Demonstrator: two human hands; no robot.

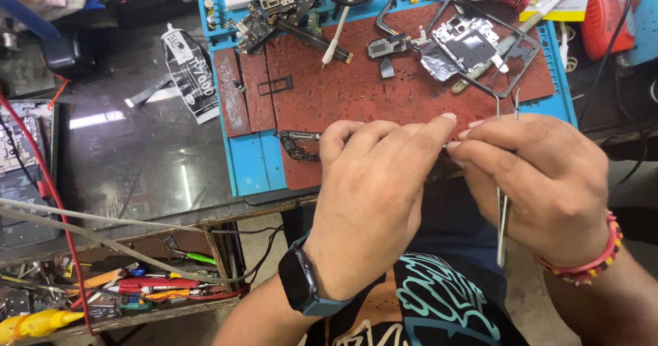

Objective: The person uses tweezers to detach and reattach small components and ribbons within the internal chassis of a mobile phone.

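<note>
Both hands meet just above the near edge of the blue work mat (250,164), which lies on the dark tabletop (137,161). Left hand (373,199), w/ a dark smartwatch (299,282) on the wrist, has fingers curled and fingertips pinched toward the right hand; whatever it pinches is too small and hidden to tell. Right hand (541,181), w/ a red beaded bracelet (591,264) at the wrist, is clenched around metal tweezers (504,202): the two prongs stick up past the knuckles, the shaft hangs down below the palm. Fingertips of both hands touch at approx the centre of the view.

On the mat's red-brown pad (356,85), well apart from the hands: a phone frame (473,41) w/ metal shield parts inside, a circuit board (264,7) at the far left corner, a white cable (339,27). A small dark curved part (299,145) lies on the pad just beside the left hand. Left of the mat lies a squeezed black-and-white glue tube (190,72). An open drawer (123,284) w/ screwdrivers sits below the tabletop at lower left.
</note>
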